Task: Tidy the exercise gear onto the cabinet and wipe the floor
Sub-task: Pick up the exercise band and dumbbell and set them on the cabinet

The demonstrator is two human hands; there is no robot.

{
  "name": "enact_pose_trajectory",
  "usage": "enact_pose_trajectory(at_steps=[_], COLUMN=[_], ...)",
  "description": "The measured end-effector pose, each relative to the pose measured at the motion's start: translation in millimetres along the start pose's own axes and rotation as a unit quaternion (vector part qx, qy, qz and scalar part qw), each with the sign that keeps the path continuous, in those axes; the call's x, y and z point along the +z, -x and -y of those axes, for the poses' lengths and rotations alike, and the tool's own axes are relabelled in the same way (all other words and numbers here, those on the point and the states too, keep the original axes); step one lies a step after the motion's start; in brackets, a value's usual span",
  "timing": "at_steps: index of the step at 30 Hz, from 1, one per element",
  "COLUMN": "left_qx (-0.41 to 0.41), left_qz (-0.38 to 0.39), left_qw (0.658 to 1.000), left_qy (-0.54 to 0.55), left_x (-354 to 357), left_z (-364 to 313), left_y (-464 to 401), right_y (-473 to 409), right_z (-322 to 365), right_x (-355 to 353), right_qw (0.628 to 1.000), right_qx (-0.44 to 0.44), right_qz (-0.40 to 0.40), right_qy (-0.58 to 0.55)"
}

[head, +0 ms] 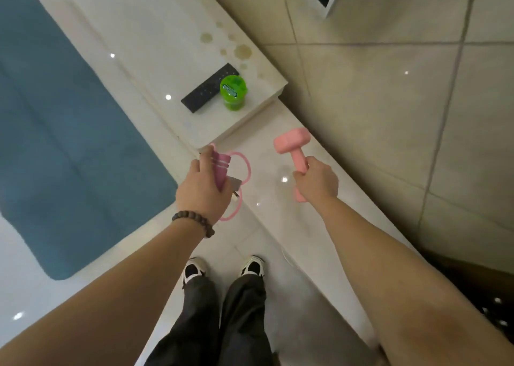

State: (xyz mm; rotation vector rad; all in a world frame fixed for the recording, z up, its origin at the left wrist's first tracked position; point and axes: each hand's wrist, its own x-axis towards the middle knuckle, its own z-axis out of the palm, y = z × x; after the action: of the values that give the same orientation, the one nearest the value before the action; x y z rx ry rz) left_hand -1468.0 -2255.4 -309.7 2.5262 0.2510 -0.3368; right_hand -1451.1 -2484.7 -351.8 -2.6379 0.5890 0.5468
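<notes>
Stage: gear in transit, none set down yet | left hand (pixel 204 190) wrapped round pink skipping-rope handles (pixel 221 168), cord looping below, held over the cabinet (pixel 278 198) edge | right hand (pixel 317 178) gripping pink dumbbell (pixel 296 154) above the cabinet top; both look about to be placed | left to do: floor wipe; blue mat (pixel 69 143) lies on the floor

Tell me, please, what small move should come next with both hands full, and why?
Probably lower the right hand to set the pink dumbbell on the cabinet top beneath it. The left hand grips the jump rope handles, and both hover over the lower ledge beside the remote.
</notes>
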Motion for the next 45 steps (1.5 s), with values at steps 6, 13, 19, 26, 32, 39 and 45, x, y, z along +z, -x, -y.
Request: enact_pose_trajectory(at_steps=[6,13,19,26,32,39,45], left_qx=[0.018,0.012,0.01,0.002,-0.052,-0.167,-0.175], left_qz=[-0.026,-0.022,-0.033,-0.046,-0.041,-0.073,0.0], left_qw=[0.999,1.0,0.999,0.998,0.977,0.918,0.971], left_qy=[-0.006,0.011,0.021,0.052,0.205,0.353,0.165], left_x=[47,86,104,119,142,173,193], left_z=[22,39,42,34,14,22,44], left_y=[-24,-29,-38,-56,-73,-99,-91], right_y=[-83,-149,-174,-186,-173,-147,-155], right_z=[1,7,5,1,-5,-32,-32], right_x=[38,73,85,93,92,106,104], right_qw=[0.995,0.986,0.982,0.975,0.974,0.986,0.991], right_qx=[-0.071,-0.102,-0.117,-0.144,-0.152,-0.146,-0.124], right_qz=[-0.029,-0.074,-0.07,-0.086,-0.085,-0.042,-0.029], right_qy=[0.069,0.106,0.134,0.145,0.143,0.07,0.041])
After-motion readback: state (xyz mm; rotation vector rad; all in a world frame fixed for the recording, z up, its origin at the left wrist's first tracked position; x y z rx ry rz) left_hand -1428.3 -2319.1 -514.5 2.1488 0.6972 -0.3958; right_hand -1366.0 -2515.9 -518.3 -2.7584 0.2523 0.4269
